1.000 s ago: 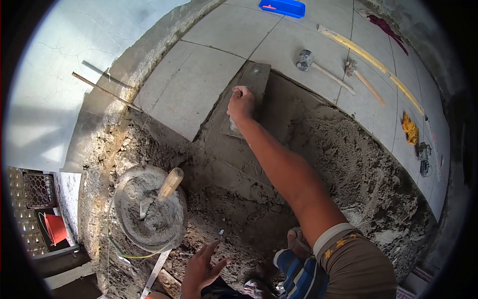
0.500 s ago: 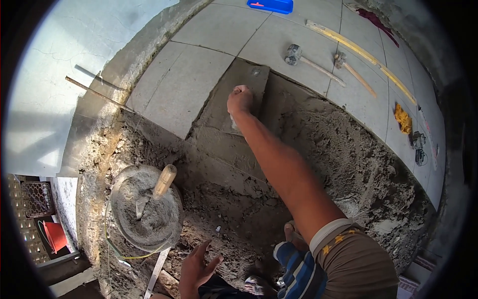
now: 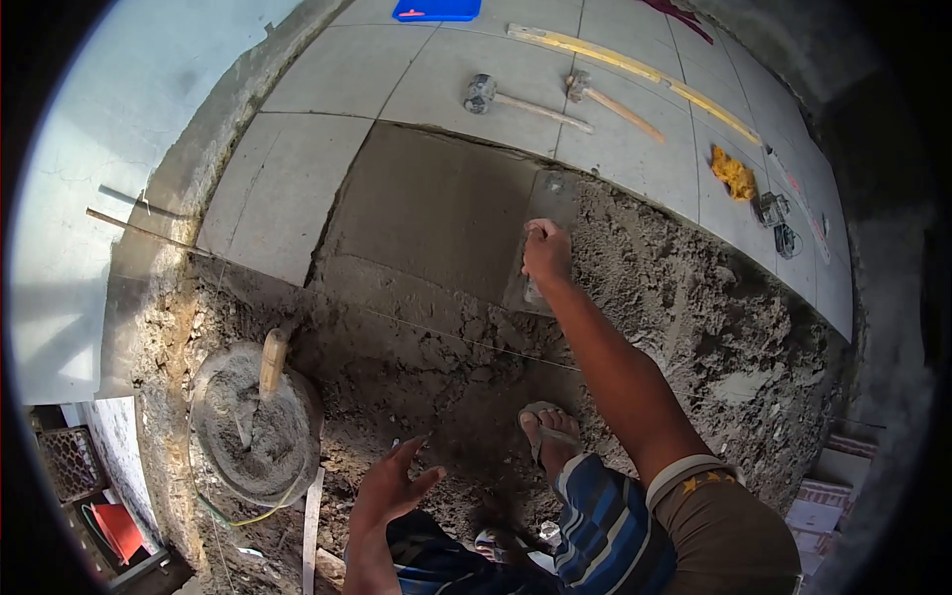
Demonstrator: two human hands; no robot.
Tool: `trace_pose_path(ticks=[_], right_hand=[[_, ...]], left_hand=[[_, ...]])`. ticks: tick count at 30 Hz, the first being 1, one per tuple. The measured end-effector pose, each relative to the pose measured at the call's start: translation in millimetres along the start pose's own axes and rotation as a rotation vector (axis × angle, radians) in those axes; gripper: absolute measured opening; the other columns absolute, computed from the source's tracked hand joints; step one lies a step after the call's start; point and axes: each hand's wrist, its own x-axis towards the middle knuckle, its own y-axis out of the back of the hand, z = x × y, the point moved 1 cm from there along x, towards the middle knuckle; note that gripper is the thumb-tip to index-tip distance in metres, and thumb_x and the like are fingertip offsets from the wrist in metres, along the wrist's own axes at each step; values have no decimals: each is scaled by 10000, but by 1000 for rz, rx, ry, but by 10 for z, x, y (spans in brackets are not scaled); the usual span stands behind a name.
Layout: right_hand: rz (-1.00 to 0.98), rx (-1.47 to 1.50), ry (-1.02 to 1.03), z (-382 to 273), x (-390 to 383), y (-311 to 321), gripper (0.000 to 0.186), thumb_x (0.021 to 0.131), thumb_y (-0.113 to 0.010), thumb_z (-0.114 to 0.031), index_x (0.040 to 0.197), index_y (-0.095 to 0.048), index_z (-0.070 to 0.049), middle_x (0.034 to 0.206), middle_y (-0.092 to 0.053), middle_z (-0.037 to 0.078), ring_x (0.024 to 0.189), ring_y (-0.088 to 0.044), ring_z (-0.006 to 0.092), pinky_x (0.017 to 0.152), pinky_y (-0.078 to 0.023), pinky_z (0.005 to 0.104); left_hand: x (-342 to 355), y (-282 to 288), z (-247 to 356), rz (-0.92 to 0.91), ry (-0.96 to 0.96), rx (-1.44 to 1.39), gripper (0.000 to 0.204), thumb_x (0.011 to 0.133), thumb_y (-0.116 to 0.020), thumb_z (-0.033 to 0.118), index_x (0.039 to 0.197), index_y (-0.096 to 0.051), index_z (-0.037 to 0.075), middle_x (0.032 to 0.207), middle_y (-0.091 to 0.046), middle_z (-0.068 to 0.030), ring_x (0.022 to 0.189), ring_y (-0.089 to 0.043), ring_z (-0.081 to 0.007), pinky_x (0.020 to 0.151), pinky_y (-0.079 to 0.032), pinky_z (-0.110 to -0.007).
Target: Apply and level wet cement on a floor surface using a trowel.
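My right hand (image 3: 547,253) is closed round the grip of a flat rectangular plastering trowel (image 3: 556,193). The trowel lies across the right end of a smoothed patch of wet grey mortar (image 3: 426,208), where it meets rough, lumpy mortar (image 3: 654,263). My hand hides most of the grip. Low in the picture, my left hand (image 3: 392,488) hovers over the dirt, empty, its fingers apart. Up and left of it stands a round bucket (image 3: 309,436) of grey mix, with a wooden-handled trowel (image 3: 273,362) stuck in it.
Pale floor tiles (image 3: 288,183) border the mortar. On them lie a rubber mallet (image 3: 481,94), a hammer (image 3: 615,111), a long yellow level (image 3: 635,67), an orange cloth (image 3: 732,174) and a blue tray (image 3: 436,10). A thin string (image 3: 446,335) crosses the dirt; my sandalled foot (image 3: 547,428) stands below it.
My right hand has drawn the trowel rightward over the mortar, leaving a smooth surface behind it. The view has shifted, so the tiles and tools sit further left. My left hand stays empty.
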Motion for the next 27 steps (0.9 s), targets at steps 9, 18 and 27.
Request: trace_pose_path(ticks=[9,18,27], right_hand=[[-142,283,65,-190,-610,320,248,1071,-492,-180,1169,-661,-28,671,-559,33,476,-549,135,455,-484,333],[-27,64,177,-173,181,-716,273,1039,-491,-202,1096,-687,-22,861,-713,153,711,-715,297,556,-543,412],[-35,272,-18,332,-189,1047,241,1065,-484,-167,1197,-632,-31,724,-558,37,466,-524,123,401,-458,326]], left_hand=[[116,-40,164,-14,-71,52,705,895,-788,468,1449,-565,92,1273,-687,-206,1178,-675,-360,932,-552,-451],[440,-241,152,-34,-140,144,733,894,-746,544,1452,-555,109,1292,-676,-192,1107,-693,-394,905,-550,-487],[464,-165,318,-69,-100,156,717,887,-745,555,1415,-576,100,1276,-687,-179,1031,-717,-387,859,-569,-482]])
